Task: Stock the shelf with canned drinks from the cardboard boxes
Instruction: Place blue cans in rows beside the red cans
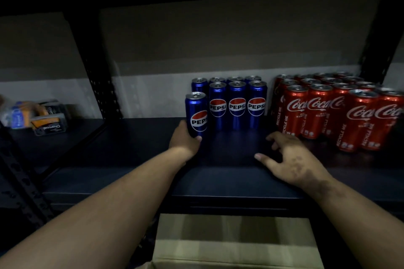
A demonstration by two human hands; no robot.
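The left hand [184, 137] clamps its fingers round an upright Pepsi can [196, 113] on the shelf [229, 181], its open slot just at 1 o'clock beside the Pepsi row [237, 105], while the right hand [290, 159] hovers empty, fingers apart, at 3 o'clock.

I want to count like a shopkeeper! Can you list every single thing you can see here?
Pepsi cans: at least eight, blue, middle of the shelf, one in the left hand.
Coca-Cola cans: a dozen or more, red, right side of the shelf.
Shelf: one, dark, holding the cans.
Packets: a few, orange and black, next bay on the left.
Cardboard box: one, tan, below the shelf.
Left hand: grips a Pepsi can.
Right hand: open, over the shelf.
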